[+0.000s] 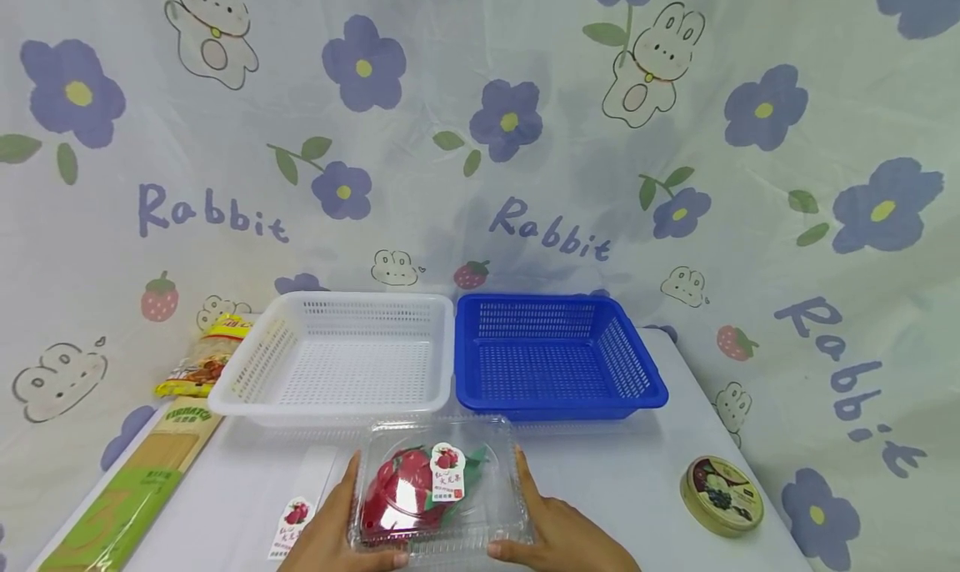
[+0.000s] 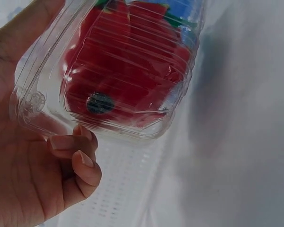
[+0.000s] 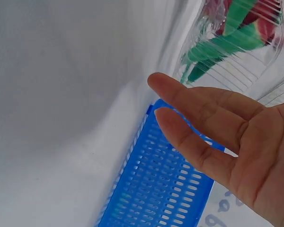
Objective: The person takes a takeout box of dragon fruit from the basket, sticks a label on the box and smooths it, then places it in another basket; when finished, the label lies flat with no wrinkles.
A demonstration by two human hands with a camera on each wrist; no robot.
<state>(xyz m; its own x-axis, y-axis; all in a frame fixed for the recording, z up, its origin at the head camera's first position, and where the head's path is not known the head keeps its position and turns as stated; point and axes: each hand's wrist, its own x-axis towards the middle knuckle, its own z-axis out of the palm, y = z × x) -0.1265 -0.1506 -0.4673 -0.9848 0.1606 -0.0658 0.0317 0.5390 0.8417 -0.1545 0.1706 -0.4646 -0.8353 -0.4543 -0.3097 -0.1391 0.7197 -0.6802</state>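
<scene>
Apparently, holding is the step in hand: left hand (image 1: 333, 529) and right hand (image 1: 564, 535) grip opposite sides of the dragon-fruit clamshell (image 1: 444, 487) between them, nearer than the white basket (image 1: 330, 408) and blue basket (image 1: 558, 404), inside the right edge of the table (image 1: 622, 476). Moving it likely calls for even support.

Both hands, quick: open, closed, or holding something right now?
Left hand: holding the clear plastic box at its left side.
Right hand: holding the same box at its right side.
</scene>
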